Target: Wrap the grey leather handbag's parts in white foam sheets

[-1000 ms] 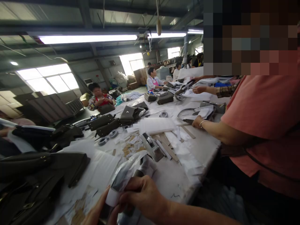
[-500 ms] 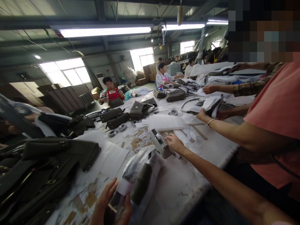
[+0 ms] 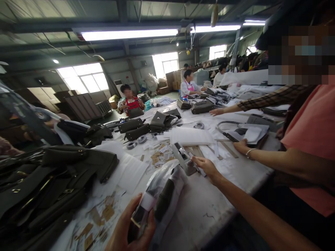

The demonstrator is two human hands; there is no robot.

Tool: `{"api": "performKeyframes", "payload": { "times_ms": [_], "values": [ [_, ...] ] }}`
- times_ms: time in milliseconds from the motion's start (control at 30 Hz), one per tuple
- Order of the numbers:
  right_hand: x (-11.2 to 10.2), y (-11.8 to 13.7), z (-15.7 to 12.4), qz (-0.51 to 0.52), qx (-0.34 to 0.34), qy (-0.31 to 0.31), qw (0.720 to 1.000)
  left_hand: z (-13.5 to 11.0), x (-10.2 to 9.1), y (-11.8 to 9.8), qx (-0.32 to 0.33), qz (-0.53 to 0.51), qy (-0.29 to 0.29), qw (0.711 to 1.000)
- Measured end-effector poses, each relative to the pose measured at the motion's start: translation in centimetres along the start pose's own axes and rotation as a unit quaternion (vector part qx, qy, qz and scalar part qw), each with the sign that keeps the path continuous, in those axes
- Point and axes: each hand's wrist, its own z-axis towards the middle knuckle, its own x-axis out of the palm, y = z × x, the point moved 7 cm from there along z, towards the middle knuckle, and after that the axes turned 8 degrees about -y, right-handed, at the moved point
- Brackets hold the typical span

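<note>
My left hand (image 3: 136,223) grips a dark green handbag (image 3: 164,198) at its near end, with fingers wrapped round a strap part. Clear plastic covers the bag, and a white wrap (image 3: 148,201) sits on the strap by my thumb. Just beyond the bag stands a grey tape dispenser (image 3: 184,160) with a roll in it. At the dispenser's near right edge, the fingertips of my right hand (image 3: 206,169) are pinched together on the tape, whose strip is too fine to see clearly.
Dark green bags (image 3: 65,174) are heaped at the left. Brown tags (image 3: 107,212), white foam sheets (image 3: 192,136) and tape rolls (image 3: 199,125) lie on the white table (image 3: 199,216). At the right a co-worker in a pink top (image 3: 309,139) handles another bag (image 3: 256,134). Others work farther back.
My view has turned slightly left, so things sit farther right. The fingers of my right hand have closed at the dispenser. The co-worker's bag now rests on the table.
</note>
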Motion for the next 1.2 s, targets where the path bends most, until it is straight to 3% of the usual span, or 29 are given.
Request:
{"api": "performKeyframes", "payload": {
  "times_ms": [233, 367, 500, 633, 700, 767, 967, 1100, 1200],
  "values": [
    [0.3, -5.7, -1.0, 0.050, 0.095, -0.055, 0.993, 0.2, 0.6, 1.0, -0.025, -0.019, 0.025, 0.999],
    [0.1, -6.1, -1.4, 0.038, 0.096, -0.074, 0.992, 0.9, 0.9, 1.4, -0.060, -0.060, 0.048, 0.995],
    [1.3, -2.1, -5.0, 0.044, 0.043, -0.029, 0.998, 1.2, 1.3, 1.4, -0.105, -0.093, 0.068, 0.988],
    [5.2, 5.9, -11.7, 0.097, -0.087, 0.143, 0.981, 1.2, 1.9, 1.1, -0.132, -0.118, 0.084, 0.981],
    [7.3, 9.1, -14.9, 0.126, -0.101, 0.223, 0.962, 1.2, 2.1, 1.0, -0.139, -0.123, 0.088, 0.979],
    [9.2, 10.9, -16.9, 0.138, -0.095, 0.265, 0.950, 1.0, 2.3, 0.8, -0.143, -0.129, 0.099, 0.976],
    [12.1, 10.4, -16.5, 0.094, -0.082, 0.232, 0.965, 0.7, 2.2, 0.3, -0.108, -0.132, 0.108, 0.979],
    [12.4, 9.5, -16.3, 0.078, -0.063, 0.237, 0.966, 0.4, 1.8, 0.9, -0.061, -0.115, 0.088, 0.988],
    [12.2, 10.0, -17.0, 0.077, -0.095, 0.247, 0.961, 0.5, 1.7, 1.5, -0.031, -0.101, 0.044, 0.993]
  ]
}}
